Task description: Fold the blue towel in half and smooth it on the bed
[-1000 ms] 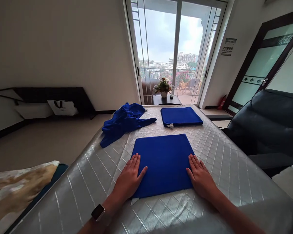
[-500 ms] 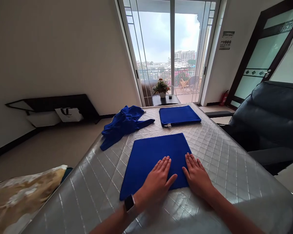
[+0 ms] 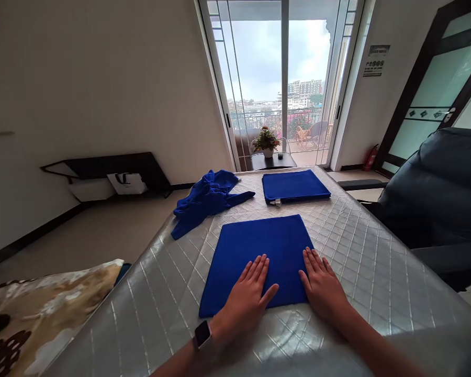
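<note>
A folded blue cloth [image 3: 255,241] lies flat on a quilted silver cover [image 3: 172,303]. My left hand [image 3: 249,290], with a watch at the wrist, rests palm down on the cloth's near part, fingers stretched out and thumb apart. Along the cloth's right edge lies my right hand [image 3: 320,280], also flat, its fingertips at the edge and the palm partly over the silver cover. Farther back sits a second folded blue cloth [image 3: 296,185] with a white tag on its near side. To its left is a crumpled blue cloth [image 3: 210,196] in a loose heap.
A black padded chair [image 3: 451,188] stands close on the right. Patterned bedding [image 3: 63,303] is at the lower left. Beyond the far edge, a small dark table [image 3: 272,162] carries a potted plant [image 3: 267,141] before a glass sliding door.
My left hand has slid slightly left across the cloth, widening the space between my hands. The view has turned a little to the left. The cloths keep their places on the cover.
</note>
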